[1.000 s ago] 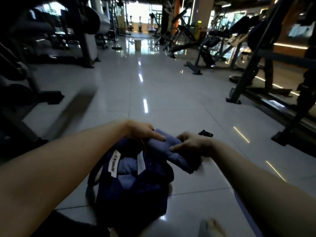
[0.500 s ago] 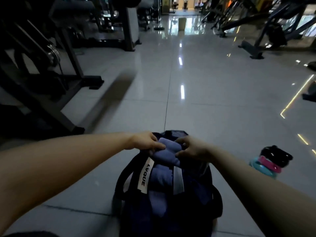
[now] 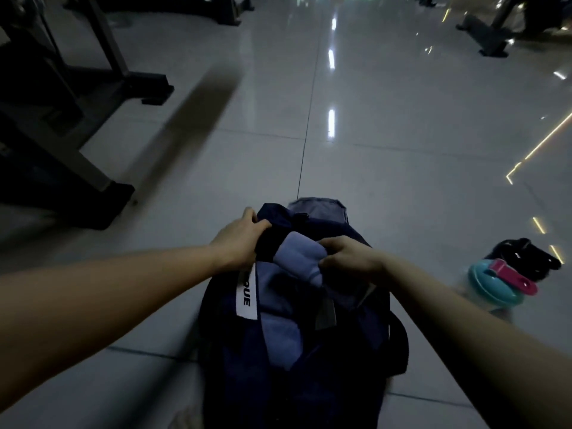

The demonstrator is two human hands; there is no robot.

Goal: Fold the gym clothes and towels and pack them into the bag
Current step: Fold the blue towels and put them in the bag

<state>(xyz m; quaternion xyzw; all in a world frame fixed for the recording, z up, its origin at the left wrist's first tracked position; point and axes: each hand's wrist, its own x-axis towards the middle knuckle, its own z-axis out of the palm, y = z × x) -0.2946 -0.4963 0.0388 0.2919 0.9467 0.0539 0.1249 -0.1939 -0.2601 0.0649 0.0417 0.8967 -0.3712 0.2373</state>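
A dark navy bag (image 3: 349,360) with a white label lies open on the tiled floor in front of me. Folded light-blue cloth (image 3: 297,252) fills its opening, with more blue fabric below it inside. My left hand (image 3: 240,239) grips the bag's dark far-left rim. My right hand (image 3: 346,258) holds the right side of the folded blue cloth, fingers curled round it. A grey-blue patch (image 3: 318,207) of fabric shows at the bag's far end.
A teal bottle lid with a pink clip (image 3: 495,283) and a black object (image 3: 523,253) lie on the floor to the right. Black gym machine frames (image 3: 62,125) stand at the left; another base (image 3: 492,41) is at the far right.
The view has tilted down and closer to the bag. The blue cloth has gone from outside the bag's right side into its opening. My left hand has shifted from the cloth to the bag's rim.
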